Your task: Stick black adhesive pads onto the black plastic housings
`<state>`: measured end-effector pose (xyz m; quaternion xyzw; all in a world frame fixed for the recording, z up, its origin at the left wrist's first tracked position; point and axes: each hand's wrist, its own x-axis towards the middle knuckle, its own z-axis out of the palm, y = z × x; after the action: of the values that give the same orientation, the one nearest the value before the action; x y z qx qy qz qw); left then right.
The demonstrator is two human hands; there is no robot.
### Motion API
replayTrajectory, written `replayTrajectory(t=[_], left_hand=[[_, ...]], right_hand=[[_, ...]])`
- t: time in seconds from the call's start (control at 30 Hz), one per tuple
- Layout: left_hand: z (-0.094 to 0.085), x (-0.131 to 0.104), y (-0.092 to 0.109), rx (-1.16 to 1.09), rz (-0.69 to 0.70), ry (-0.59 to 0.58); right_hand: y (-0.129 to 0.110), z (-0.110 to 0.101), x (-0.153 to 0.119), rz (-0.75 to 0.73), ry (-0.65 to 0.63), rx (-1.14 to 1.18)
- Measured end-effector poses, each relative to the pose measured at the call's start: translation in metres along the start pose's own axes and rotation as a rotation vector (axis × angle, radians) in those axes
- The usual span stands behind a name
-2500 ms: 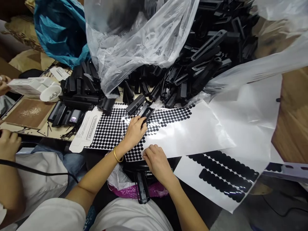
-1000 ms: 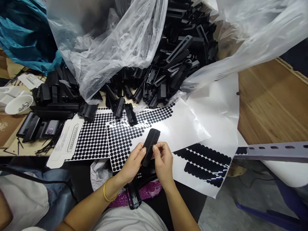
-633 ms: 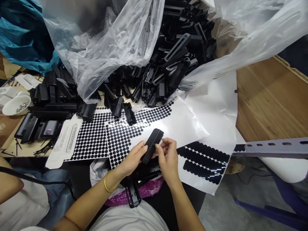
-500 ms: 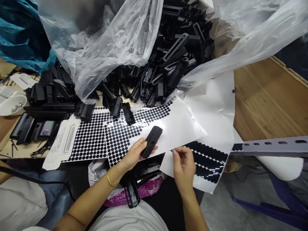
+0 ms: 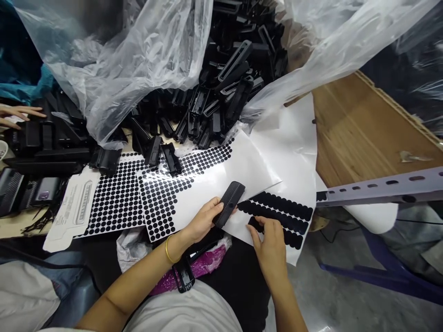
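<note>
My left hand (image 5: 202,219) grips a black plastic case (image 5: 229,205) with a ribbed, carbon-look surface and a small dark round spot, tilted over the white sheets. My right hand (image 5: 270,244) has its thumb and forefinger closed around the left end of a row of black round stickers (image 5: 277,214) on a white backing sheet (image 5: 297,168). The case is apart from the right hand. Left of it lies another white sheet with many black dots (image 5: 161,203), partly bare, overlapping a further dotted sheet (image 5: 117,198).
A heap of black plastic parts (image 5: 204,110) fills the back, under clear plastic bags (image 5: 138,55). A flat white carton (image 5: 71,207) lies at left. Another person's hand (image 5: 20,113) is at far left. Right are a wooden board (image 5: 360,133) and a perforated metal rail (image 5: 374,189).
The view has shifted right. My left hand and the case have moved a little right and nearer the black rows. My right hand has moved onto the row. Another person's hand has appeared at left.
</note>
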<state>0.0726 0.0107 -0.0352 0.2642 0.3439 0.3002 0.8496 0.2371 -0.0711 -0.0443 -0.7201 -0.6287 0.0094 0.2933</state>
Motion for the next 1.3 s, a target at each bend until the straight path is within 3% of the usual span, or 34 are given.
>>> replayTrajectory(t=[0.13, 0.27, 0.43, 0.57, 0.87, 1.3], left_hand=[[-0.001, 0.000, 0.002, -0.060, -0.024, 0.000], [-0.002, -0.007, 0.007, -0.116, -0.061, -0.017], [-0.010, -0.019, 0.012, -0.126, -0.053, -0.073], [-0.017, -0.026, 0.012, -0.132, -0.034, -0.066], [-0.017, -0.033, 0.015, -0.163, -0.028, -0.031], [-0.018, -0.035, 0.018, -0.136, -0.043, -0.013]], right_hand=[[-0.010, -0.015, 0.007, 0.056, -0.056, 0.111], [-0.030, -0.024, 0.016, 0.243, -0.214, 0.420], [-0.057, -0.007, 0.029, 0.518, -0.267, 0.905], [-0.074, 0.008, 0.034, 0.586, -0.229, 1.043], [-0.087, 0.015, 0.032, 0.562, -0.233, 1.002], [-0.084, 0.014, 0.028, 0.328, -0.236, 0.704]])
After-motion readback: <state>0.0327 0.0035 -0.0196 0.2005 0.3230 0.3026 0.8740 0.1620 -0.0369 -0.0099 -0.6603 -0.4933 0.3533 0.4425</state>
